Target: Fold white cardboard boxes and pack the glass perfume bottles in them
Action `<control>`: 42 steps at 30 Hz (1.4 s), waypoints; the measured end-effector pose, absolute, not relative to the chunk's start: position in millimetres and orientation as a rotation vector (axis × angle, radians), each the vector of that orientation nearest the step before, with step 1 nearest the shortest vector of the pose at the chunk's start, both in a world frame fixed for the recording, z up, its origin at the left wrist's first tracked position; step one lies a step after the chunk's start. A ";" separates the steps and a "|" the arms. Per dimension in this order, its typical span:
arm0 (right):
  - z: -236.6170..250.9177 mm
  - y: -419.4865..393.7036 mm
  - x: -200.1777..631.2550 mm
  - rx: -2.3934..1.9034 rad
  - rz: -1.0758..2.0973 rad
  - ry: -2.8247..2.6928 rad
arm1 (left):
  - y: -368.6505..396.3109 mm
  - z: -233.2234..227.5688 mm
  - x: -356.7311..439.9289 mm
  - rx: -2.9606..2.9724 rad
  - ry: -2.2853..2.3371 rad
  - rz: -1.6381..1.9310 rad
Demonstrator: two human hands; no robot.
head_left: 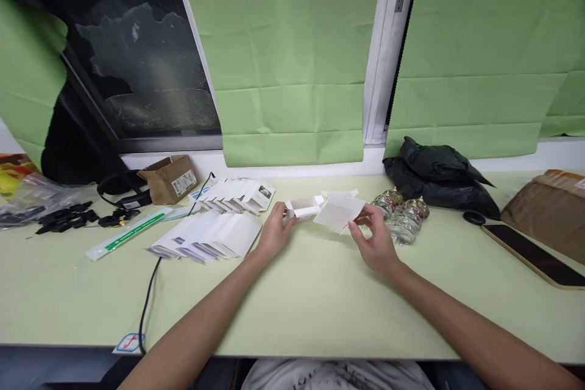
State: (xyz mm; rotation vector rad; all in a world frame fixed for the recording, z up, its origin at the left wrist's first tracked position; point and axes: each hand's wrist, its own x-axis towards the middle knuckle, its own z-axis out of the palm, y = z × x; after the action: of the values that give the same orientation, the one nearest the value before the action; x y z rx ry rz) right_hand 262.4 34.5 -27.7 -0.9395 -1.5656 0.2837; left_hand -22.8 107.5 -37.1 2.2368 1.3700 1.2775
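Observation:
Above the table's middle, my left hand (pixel 274 230) is closed on the left end of a small white cardboard box (pixel 305 208), whose open side shows its inside. My right hand (pixel 375 237) pinches a thin white panel (pixel 339 209) between thumb and fingers at its right edge. Whether this panel is joined to the box, I cannot tell. Left of my left hand lie flattened white boxes (pixel 219 234) in an overlapping row, with a second row of white cartons (pixel 235 195) behind. Beyond my right hand sit several clear ornaments (pixel 404 219) with gold tops.
Black plastic packages (pixel 439 177) lie at the back right, near a phone (pixel 534 256) and a brown parcel (pixel 553 210). On the left are an open brown carton (pixel 170 180), a green-and-white strip packet (pixel 130 233) and black cable bits (pixel 68 217). A black cord (pixel 148 298) hangs over the front edge.

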 end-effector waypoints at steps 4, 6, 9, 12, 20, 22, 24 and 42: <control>-31.2 36.1 263.6 -0.913 0.282 -1.537 | 97.1 -25.0 -29.6 2.551 1.365 1.281; -31.4 35.5 263.0 -0.882 0.288 -1.541 | 94.9 -23.1 -31.8 2.614 1.378 1.263; -30.0 32.4 261.1 -0.844 0.291 -1.564 | 93.2 -21.6 -32.4 2.671 1.351 1.232; -27.4 28.9 259.8 -0.834 0.262 -1.630 | 87.7 -17.3 -29.3 2.706 1.243 1.219; -21.6 28.4 262.9 -0.844 0.160 -1.681 | 64.8 -2.2 -18.9 2.633 1.057 1.109; -20.9 27.8 263.4 -0.842 0.153 -1.697 | 64.6 -2.3 -18.5 2.624 1.070 1.118; -20.6 26.7 263.5 -0.842 0.142 -1.709 | 65.8 -3.6 -18.7 2.624 1.073 1.118; -15.5 23.7 261.8 -0.832 0.079 -1.801 | 57.1 -4.5 -12.4 2.570 0.976 1.012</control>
State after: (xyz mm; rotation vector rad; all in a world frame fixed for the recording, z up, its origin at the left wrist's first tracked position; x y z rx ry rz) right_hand 261.8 23.7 -15.5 -0.8321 -1.8006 0.0790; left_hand -12.4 57.1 -4.5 2.5704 0.9757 1.0124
